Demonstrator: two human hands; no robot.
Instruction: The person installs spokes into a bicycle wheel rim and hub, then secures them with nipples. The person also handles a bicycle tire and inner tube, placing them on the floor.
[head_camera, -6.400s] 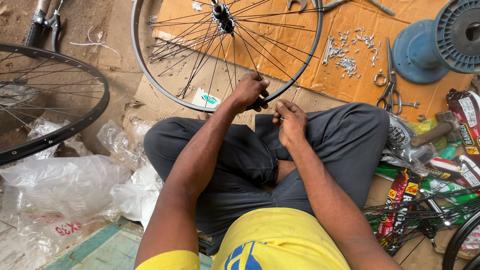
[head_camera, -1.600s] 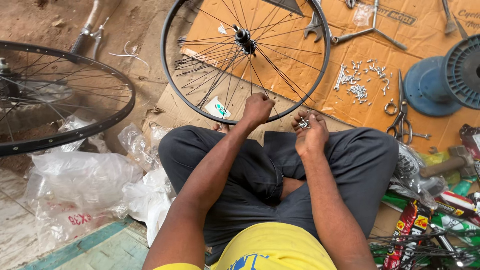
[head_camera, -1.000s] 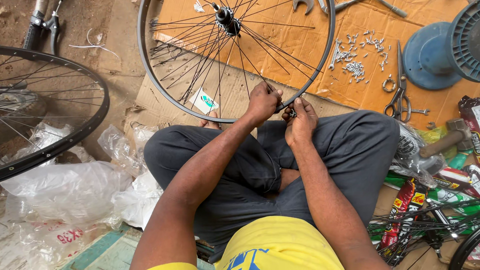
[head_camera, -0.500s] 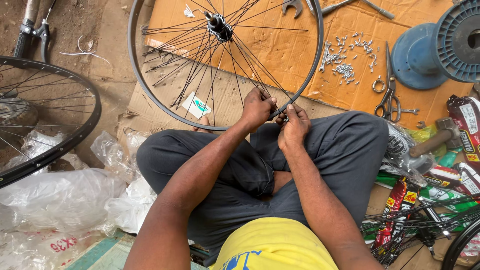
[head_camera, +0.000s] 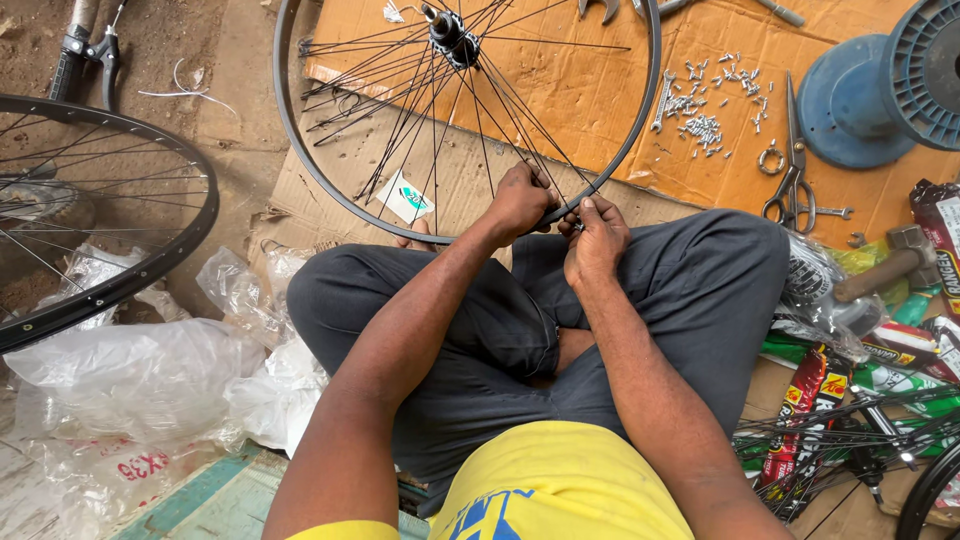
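A bicycle wheel rim (head_camera: 300, 160) with loose spokes and a hub (head_camera: 450, 25) lies on cardboard in front of my crossed legs. My left hand (head_camera: 520, 198) grips the near edge of the rim where several spokes meet it. My right hand (head_camera: 595, 238) is right beside it, fingertips pinched at a spoke end on the rim; whatever small part it pinches is hidden.
A second wheel (head_camera: 150, 260) lies at the left. On the cardboard sheet (head_camera: 590, 90) are scattered spoke nipples (head_camera: 700, 125), scissors (head_camera: 792, 165), a blue spool (head_camera: 860, 100). A hammer (head_camera: 890, 265) and packets sit at the right, crumpled plastic bags (head_camera: 150, 380) at the lower left.
The rim has turned and shifted slightly between frames. Both hands have stayed together on its near edge, moving along it to another spoke.
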